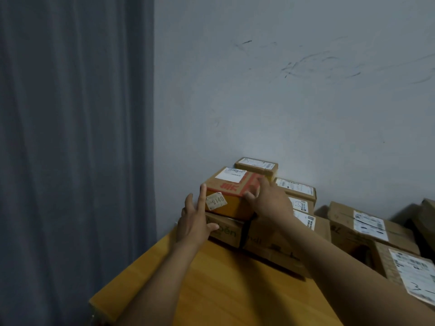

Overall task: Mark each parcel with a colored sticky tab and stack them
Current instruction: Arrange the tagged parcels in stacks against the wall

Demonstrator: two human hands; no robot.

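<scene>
A small cardboard parcel (233, 184) with red tape, a white label and a round "9140" sticker lies on top of a larger brown box (226, 231) at the table's far left corner. My left hand (195, 220) is spread, its straight fingers against the parcel's left front corner. On the parcel's right side my right hand (266, 198) lies with fingers stretched over the red tape. No colored sticky tab shows in this view.
Several more labelled cardboard parcels (296, 189) are piled against the wall (282, 90) behind and to the right (367, 224). The wooden table (211, 290) reaches toward me. A grey curtain (75, 137) hangs at the left.
</scene>
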